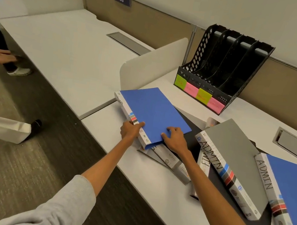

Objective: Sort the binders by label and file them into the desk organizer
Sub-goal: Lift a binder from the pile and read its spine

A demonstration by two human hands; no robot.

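**Blue binder's the one in hand, nothing filed yet**

Nearest the camera are the grey sleeves (62, 205), with both arms reaching toward 12 o'clock over the counter (150, 190). The left hand (130, 130) has its fingers clamped on the spine side of the top blue binder (155, 111). The right hand (175, 139) lays bent fingers on the cover's near corner, and I can't tell if the thumb is hooked under.

My guess is two hands because it sits slanted on a messy pile (167, 160) and would slide otherwise. The spine label is mostly hidden, so it probably needs tipping to read.

At 3 o'clock from the hands, a grey ADMIN binder (235, 151) leans on the heap. A blue ADMIN binder (294, 193) lies at 4 o'clock, and both have their spines up so the labels are easy to read.

Farthest off, at 1 o'clock, is the black desk organizer (223, 65), with no binders in its slots that I can see. Sticky notes (202, 95) on the front seem to mark the slots, but the writing's too small to read.
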